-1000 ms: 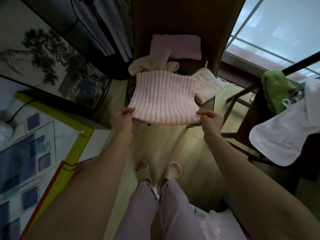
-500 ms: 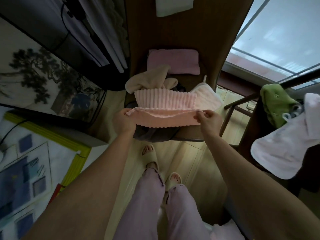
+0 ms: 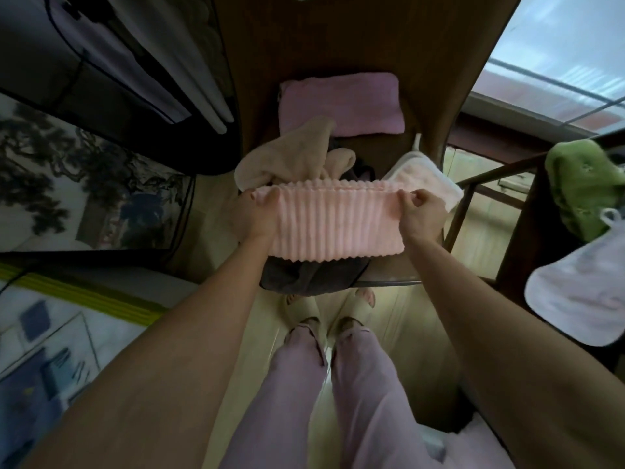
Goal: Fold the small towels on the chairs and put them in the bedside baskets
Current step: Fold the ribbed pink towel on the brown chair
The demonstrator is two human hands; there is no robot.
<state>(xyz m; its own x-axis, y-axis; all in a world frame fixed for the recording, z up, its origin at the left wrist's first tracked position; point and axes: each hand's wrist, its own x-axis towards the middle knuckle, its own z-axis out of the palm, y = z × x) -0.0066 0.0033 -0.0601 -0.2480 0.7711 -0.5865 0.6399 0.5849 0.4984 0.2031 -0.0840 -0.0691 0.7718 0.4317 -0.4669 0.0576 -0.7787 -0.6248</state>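
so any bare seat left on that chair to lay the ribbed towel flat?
Only a strip of wooden chair seat right of the folded mauve towel, and the front-right corner. Elsewhere crowded: beige towel, white cloth, dark cloth.

**Towels on two chairs, one held at the front**

A ribbed towel (image 3: pixel 338 223) lies across the front of the chair seat (image 3: pixel 389 272), the left hand (image 3: pixel 255 214) at its left end and the right hand (image 3: pixel 421 214) at its right end. Behind it a crumpled towel (image 3: pixel 291 157) sits to the left and a flat towel (image 3: pixel 426 177) to the right. A folded towel (image 3: pixel 340 103) lies farthest back, against the chair back. A dark cloth (image 3: pixel 304 274) lies under the ribbed towel. On the second chair (image 3: pixel 514 231) to the right hang a bunched towel (image 3: pixel 581 187) and, nearer, a rounded towel (image 3: pixel 581 292).
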